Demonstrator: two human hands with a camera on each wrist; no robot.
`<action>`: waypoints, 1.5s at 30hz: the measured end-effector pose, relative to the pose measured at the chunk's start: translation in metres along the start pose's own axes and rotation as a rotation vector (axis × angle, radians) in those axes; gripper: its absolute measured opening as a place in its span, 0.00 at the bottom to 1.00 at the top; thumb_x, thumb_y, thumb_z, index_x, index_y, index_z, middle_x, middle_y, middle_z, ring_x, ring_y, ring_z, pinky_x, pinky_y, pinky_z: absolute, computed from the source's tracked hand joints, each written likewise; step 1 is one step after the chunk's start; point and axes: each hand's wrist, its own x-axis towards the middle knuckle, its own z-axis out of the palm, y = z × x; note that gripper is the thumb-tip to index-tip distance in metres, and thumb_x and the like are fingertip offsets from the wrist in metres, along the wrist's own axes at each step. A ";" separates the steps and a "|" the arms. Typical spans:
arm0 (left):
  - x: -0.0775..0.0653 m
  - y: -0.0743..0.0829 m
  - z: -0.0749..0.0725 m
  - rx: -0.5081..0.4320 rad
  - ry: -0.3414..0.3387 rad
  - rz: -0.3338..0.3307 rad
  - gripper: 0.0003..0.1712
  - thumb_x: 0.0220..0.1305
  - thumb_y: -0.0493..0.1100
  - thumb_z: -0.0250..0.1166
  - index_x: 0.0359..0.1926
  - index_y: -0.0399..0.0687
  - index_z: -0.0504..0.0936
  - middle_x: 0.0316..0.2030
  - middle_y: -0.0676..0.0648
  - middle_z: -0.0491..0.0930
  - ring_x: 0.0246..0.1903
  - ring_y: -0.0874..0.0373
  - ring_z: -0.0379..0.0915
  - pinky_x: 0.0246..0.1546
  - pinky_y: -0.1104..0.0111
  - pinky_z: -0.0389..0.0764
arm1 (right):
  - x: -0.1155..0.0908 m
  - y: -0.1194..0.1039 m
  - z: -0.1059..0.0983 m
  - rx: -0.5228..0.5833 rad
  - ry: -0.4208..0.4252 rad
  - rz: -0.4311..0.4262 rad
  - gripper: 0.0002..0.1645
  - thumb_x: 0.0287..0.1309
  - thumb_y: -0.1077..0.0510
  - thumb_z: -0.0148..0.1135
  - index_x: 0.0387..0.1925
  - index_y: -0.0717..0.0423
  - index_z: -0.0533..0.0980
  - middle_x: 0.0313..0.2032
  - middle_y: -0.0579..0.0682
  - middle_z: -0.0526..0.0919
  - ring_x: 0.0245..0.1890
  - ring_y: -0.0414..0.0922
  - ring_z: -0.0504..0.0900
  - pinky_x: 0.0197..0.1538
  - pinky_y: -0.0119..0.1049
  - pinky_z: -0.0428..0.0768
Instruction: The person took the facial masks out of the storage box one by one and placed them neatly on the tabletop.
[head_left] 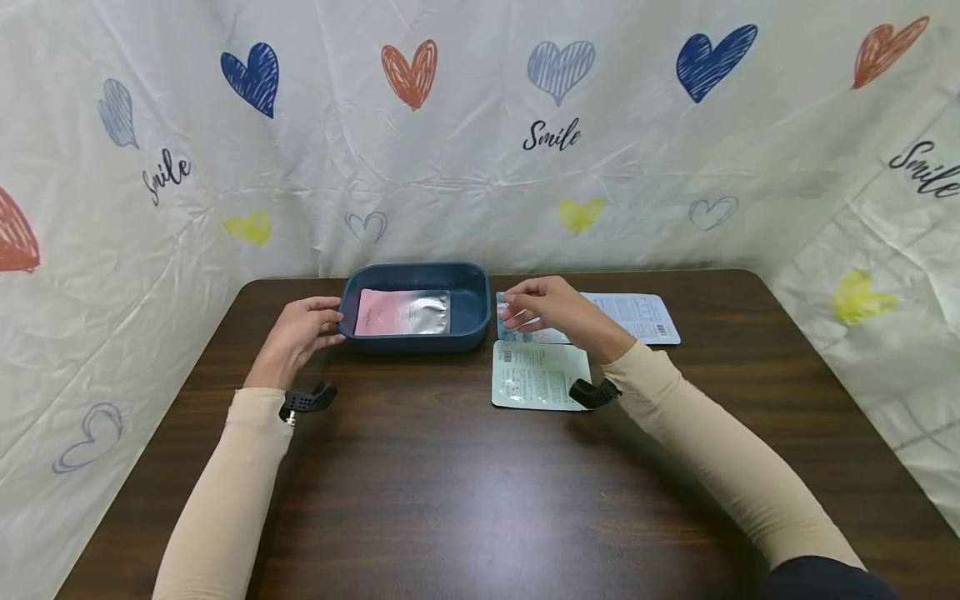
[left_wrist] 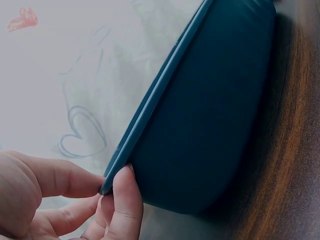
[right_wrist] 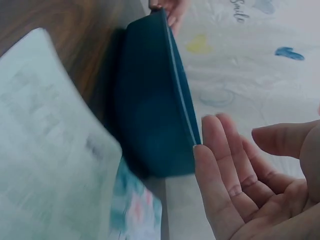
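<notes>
My left hand (head_left: 296, 333) pinches the left rim of a dark blue plastic bin (head_left: 420, 343); in the left wrist view the thumb and fingers (left_wrist: 127, 197) meet at its edge. Inside the bin lies a pink and silver sheet mask packet (head_left: 397, 312). My right hand (head_left: 558, 310) is raised just right of the bin, empty, over a light blue sheet mask packet (head_left: 637, 317) that it partly covers in the head view. In front of that lies a pale green sheet mask packet (head_left: 536, 375). The right wrist view has the fingers (right_wrist: 215, 180) loosely extended, thumb apart.
The brown wooden table (head_left: 450, 483) carries the bin and packets near its back edge. Behind it hangs a white cloth (head_left: 465, 158) printed with hearts and "Smile". Black straps (head_left: 307, 400) with small devices sit on both wrists.
</notes>
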 end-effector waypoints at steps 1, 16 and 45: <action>0.000 0.000 0.000 -0.001 0.001 -0.001 0.29 0.75 0.36 0.56 0.74 0.40 0.66 0.62 0.38 0.68 0.45 0.53 0.75 0.41 0.72 0.86 | 0.004 -0.003 0.003 0.010 -0.003 0.002 0.19 0.73 0.54 0.58 0.56 0.61 0.78 0.46 0.61 0.87 0.48 0.55 0.87 0.58 0.55 0.81; 0.005 0.007 0.000 -0.015 0.010 0.004 0.28 0.75 0.36 0.57 0.73 0.41 0.67 0.58 0.40 0.70 0.41 0.56 0.74 0.39 0.72 0.86 | 0.053 -0.031 0.035 0.093 -0.051 0.045 0.25 0.73 0.54 0.59 0.64 0.63 0.73 0.60 0.64 0.80 0.60 0.56 0.80 0.62 0.41 0.80; 0.001 -0.001 0.002 -0.026 0.016 -0.007 0.28 0.75 0.36 0.56 0.73 0.40 0.67 0.61 0.36 0.69 0.46 0.50 0.73 0.40 0.72 0.86 | 0.103 -0.024 0.095 -0.027 0.007 0.151 0.26 0.67 0.63 0.64 0.66 0.60 0.74 0.57 0.58 0.82 0.59 0.51 0.80 0.65 0.52 0.76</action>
